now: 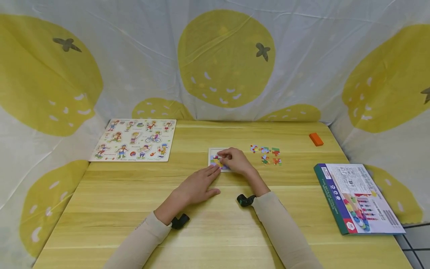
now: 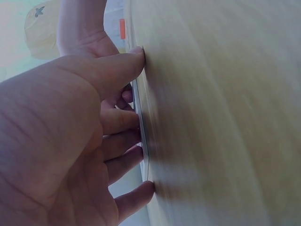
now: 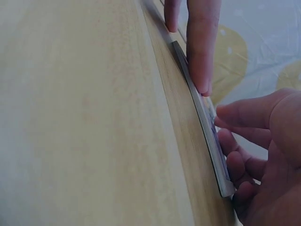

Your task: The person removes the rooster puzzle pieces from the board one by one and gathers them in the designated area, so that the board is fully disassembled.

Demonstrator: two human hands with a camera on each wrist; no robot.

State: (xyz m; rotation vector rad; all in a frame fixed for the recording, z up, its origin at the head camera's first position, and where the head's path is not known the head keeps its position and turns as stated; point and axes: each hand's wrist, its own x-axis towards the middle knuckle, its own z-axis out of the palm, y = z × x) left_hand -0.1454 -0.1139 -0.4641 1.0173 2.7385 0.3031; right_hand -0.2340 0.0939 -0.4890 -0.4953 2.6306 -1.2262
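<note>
A small jigsaw puzzle in a white-edged tray lies on the table, its colourful picture partly covered by both hands. My left hand rests flat at the tray's near edge with its fingers stretched out, fingertips on the rim and picture. Over the picture's right part, my right hand is curled, its thumb and forefinger pinching at a jigsaw piece that the fingertips mostly hide. Seen from the right wrist, the right hand's fingertips come together right at the tray's face. To the right lie several loose jigsaw pieces.
A board with sports figures lies at the back left. An orange block sits at the back right, beyond a large flat box with a green side. A patterned cloth hangs behind the table.
</note>
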